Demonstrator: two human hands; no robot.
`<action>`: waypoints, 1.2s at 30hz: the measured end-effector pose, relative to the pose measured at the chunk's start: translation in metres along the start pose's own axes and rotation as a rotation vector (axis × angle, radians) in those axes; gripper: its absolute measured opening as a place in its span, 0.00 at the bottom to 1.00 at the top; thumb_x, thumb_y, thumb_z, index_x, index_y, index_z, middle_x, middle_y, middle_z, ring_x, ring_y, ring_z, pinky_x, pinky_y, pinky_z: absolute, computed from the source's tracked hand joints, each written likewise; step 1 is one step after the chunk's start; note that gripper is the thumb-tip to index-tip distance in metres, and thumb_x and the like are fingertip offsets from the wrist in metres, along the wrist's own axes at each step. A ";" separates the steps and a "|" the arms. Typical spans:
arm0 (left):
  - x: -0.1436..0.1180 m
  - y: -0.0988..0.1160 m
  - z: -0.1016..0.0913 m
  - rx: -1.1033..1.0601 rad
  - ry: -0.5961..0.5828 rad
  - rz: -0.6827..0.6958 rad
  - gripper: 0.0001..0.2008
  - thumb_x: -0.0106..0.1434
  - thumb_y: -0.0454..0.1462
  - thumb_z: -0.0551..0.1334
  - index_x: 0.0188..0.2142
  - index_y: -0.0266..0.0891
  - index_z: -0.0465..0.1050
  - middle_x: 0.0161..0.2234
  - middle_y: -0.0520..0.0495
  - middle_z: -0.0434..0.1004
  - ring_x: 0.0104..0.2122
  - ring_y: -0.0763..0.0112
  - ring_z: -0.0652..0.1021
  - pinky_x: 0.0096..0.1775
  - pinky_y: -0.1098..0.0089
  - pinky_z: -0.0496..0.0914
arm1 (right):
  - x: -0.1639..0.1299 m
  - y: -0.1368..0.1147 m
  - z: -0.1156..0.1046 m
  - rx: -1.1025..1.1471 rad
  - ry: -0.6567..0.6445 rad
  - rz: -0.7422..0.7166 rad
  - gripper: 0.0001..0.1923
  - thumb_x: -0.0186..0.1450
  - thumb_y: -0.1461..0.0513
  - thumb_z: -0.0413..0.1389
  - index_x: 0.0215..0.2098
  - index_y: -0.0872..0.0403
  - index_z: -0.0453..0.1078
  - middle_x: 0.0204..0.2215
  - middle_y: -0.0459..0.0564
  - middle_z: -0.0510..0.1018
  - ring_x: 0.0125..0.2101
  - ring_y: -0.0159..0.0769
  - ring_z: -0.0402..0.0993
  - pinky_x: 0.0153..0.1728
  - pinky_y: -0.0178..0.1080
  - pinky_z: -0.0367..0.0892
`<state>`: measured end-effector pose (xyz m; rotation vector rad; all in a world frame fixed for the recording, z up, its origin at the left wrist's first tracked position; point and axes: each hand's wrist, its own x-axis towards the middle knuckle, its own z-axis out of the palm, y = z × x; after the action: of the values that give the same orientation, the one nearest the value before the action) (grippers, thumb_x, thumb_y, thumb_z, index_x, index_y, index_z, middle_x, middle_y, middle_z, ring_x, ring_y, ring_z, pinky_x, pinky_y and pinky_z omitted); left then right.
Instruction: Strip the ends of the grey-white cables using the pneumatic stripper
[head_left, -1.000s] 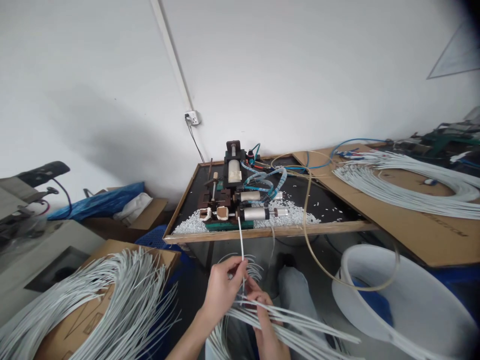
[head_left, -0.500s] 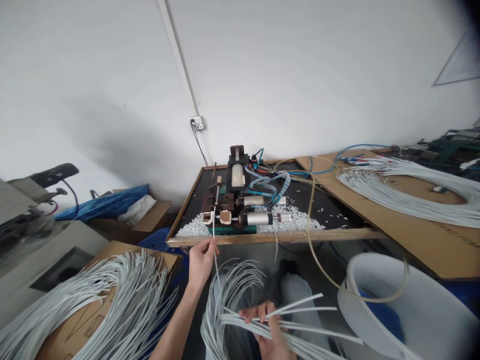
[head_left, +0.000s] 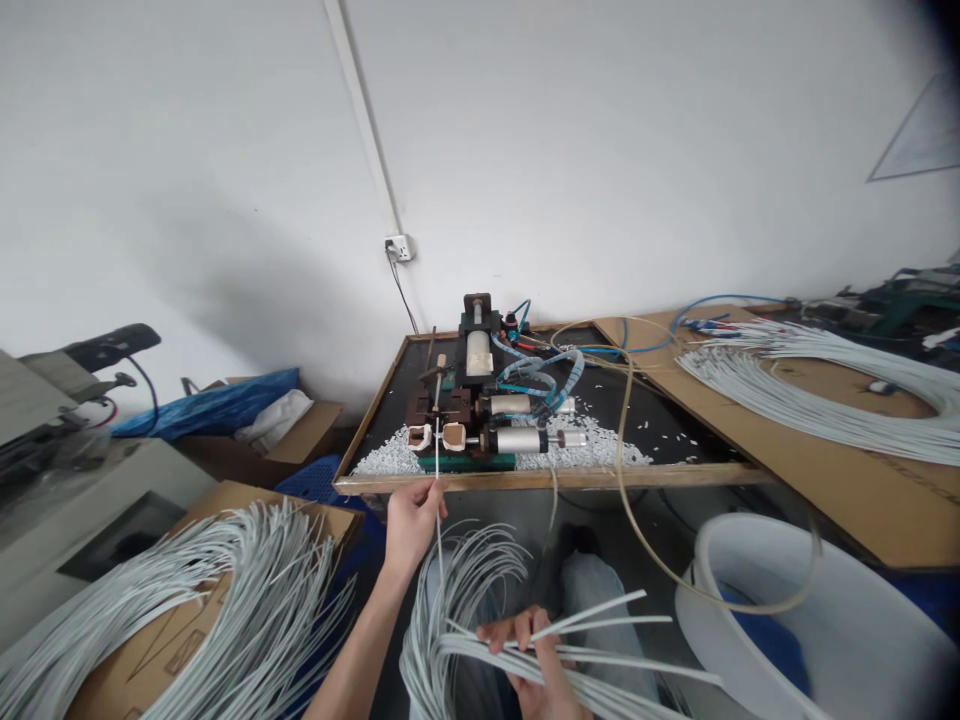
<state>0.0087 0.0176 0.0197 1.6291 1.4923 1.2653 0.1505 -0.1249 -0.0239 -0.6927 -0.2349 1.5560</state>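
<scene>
The hands are apart: the left hand [head_left: 416, 515] pinches one white wire [head_left: 438, 466], its upper end at the gap between two pale-edged blocks [head_left: 454, 437] on the machine [head_left: 478, 352], while the right hand [head_left: 531, 650] grips a wire bundle [head_left: 426, 655] lower down. White scraps [head_left: 386, 456] litter the tabletop [head_left: 585, 479].

No lettering was legible. Print on the right cardboard [head_left: 847, 500] was too faint to read; the left cardboard [head_left: 184, 650] bore an outlined mark, also undecipherable.
</scene>
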 end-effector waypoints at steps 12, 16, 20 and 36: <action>0.007 -0.005 0.004 -0.040 0.081 -0.044 0.19 0.61 0.44 0.58 0.18 0.38 0.72 0.15 0.51 0.72 0.17 0.70 0.72 0.25 0.73 0.65 | 0.001 -0.005 0.003 0.050 -0.044 0.003 0.20 0.50 0.44 0.66 0.16 0.48 0.71 0.17 0.45 0.78 0.30 0.43 0.77 0.41 0.42 0.68; 0.008 -0.005 0.004 -0.070 0.087 -0.071 0.15 0.61 0.43 0.59 0.23 0.36 0.76 0.16 0.51 0.72 0.17 0.70 0.73 0.24 0.73 0.66 | 0.002 -0.004 0.001 0.052 -0.049 0.006 0.19 0.50 0.44 0.66 0.16 0.47 0.71 0.17 0.46 0.78 0.30 0.43 0.77 0.41 0.42 0.68; 0.008 -0.006 0.003 -0.094 0.083 -0.076 0.15 0.61 0.43 0.60 0.23 0.36 0.75 0.16 0.52 0.72 0.17 0.71 0.72 0.24 0.74 0.66 | 0.002 -0.005 0.002 0.054 -0.045 0.003 0.19 0.50 0.45 0.66 0.16 0.47 0.71 0.16 0.45 0.77 0.30 0.43 0.76 0.41 0.42 0.67; -0.047 0.035 0.001 0.138 -0.155 0.193 0.14 0.68 0.42 0.56 0.41 0.38 0.78 0.31 0.45 0.79 0.33 0.64 0.77 0.36 0.68 0.71 | 0.001 0.002 0.007 0.067 -0.083 0.005 0.21 0.54 0.44 0.64 0.17 0.49 0.68 0.13 0.43 0.74 0.24 0.40 0.74 0.37 0.41 0.68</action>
<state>0.0279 -0.0349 0.0382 1.9546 1.3803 1.1269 0.1452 -0.1223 -0.0198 -0.5773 -0.2417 1.5918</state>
